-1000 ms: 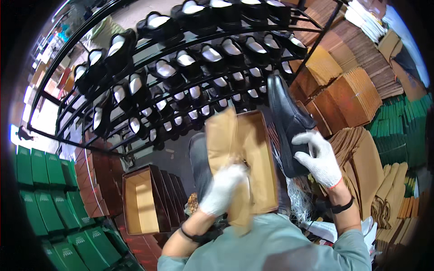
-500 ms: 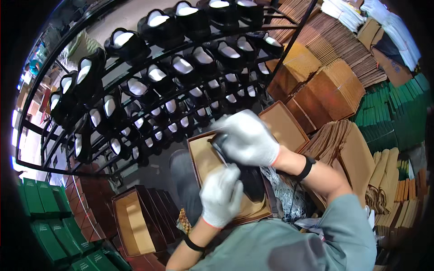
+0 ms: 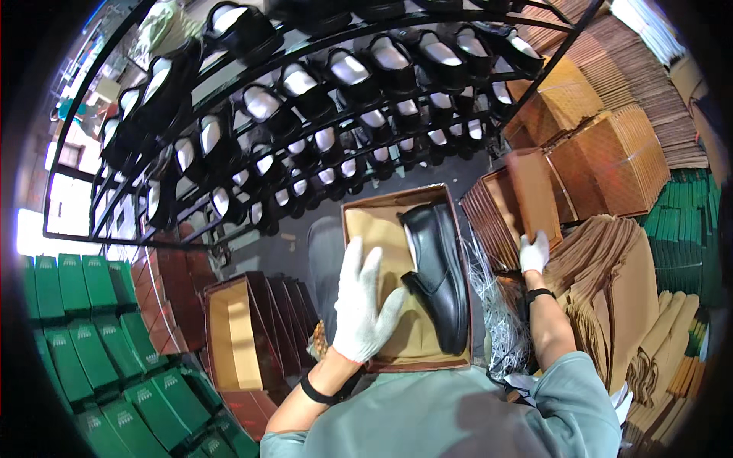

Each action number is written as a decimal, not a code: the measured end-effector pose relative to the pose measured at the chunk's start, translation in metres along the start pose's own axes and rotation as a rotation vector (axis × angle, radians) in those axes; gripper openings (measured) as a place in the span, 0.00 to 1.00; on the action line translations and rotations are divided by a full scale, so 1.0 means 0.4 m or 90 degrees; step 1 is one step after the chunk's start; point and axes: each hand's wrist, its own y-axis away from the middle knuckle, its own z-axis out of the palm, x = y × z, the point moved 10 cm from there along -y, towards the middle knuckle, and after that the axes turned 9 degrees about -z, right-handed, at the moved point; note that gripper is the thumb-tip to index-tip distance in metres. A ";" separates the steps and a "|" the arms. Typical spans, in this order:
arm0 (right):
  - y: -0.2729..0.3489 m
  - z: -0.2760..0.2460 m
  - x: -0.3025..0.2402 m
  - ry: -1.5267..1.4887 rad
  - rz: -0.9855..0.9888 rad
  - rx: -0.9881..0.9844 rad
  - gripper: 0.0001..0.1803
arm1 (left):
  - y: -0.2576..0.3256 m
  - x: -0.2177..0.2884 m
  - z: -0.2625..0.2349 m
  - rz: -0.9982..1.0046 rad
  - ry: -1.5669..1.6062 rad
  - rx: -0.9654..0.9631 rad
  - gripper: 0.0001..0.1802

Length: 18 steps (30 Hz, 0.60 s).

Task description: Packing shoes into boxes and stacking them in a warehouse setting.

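A black leather shoe point(image 3: 437, 278) lies along the right side of a brown shoebox point(image 3: 460, 305) in front of me. Tan paper point(image 3: 385, 263) lines the box. My left hand point(image 3: 362, 309), in a white knitted glove, hovers over the box's left side with its fingers spread and nothing in them. Out to the right, my right hand point(image 3: 534, 253), gloved too, grips the near end of a brown box lid point(image 3: 533, 195). That lid is smeared by motion and tilts up from a row of nested lids point(image 3: 481, 221); the fingers are partly hidden behind it.
A black metal rack point(image 3: 305, 133) with rows of black shoes spans the far side. Nested open boxes point(image 3: 233, 336) and stacked green boxes point(image 3: 118, 351) stand left. Brown paper sheets point(image 3: 611, 267), flattened cartons point(image 3: 611, 164) and clear plastic strands point(image 3: 492, 328) are on the right.
My right hand has left the shoe and moved right onto a box lid. My left hand has opened and lifted its fingers. The shoe now rests in the box, and the view has shifted.
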 end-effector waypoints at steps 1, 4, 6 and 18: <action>-0.028 -0.054 -0.078 -0.026 0.070 -0.033 0.21 | 0.056 -0.032 -0.012 -0.059 0.030 -0.003 0.46; -0.119 -0.308 -0.235 -0.403 0.098 0.106 0.23 | 0.214 -0.127 0.004 -0.222 0.216 -0.080 0.54; -0.070 -0.363 -0.329 -0.994 0.302 -0.157 0.34 | 0.312 -0.158 0.024 -0.269 0.402 -0.058 0.55; 0.198 -0.482 -0.874 -0.924 -0.102 -0.540 0.67 | 0.101 -0.159 0.037 -0.151 0.582 -0.076 0.51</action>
